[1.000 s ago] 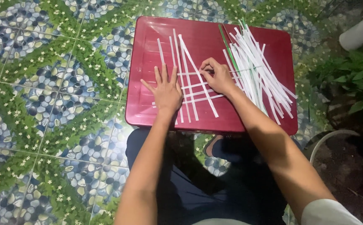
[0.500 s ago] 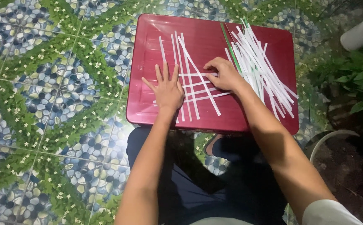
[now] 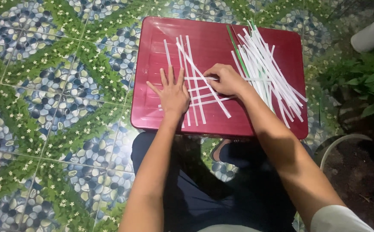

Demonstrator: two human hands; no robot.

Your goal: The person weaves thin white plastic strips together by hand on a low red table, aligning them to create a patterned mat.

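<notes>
— So, where do your hands sit?
— Your left hand [image 3: 173, 95] lies flat, fingers spread, pressing the crossed white strips [image 3: 195, 88] onto the red tray [image 3: 152, 112]; its grip is open, holding nothing.
— And the right?
— Your right hand [image 3: 225, 79] is curled, pinching one horizontal strip [image 3: 202, 78]. Loose strips [image 3: 266, 71] pile beside it.

White paper strips [image 3: 262, 68] – one green [image 3: 235, 43] – on a dark red lid [image 3: 204, 34]; floor tiles [image 3: 54, 99] patterned with blue pebbles and green leaves
</notes>
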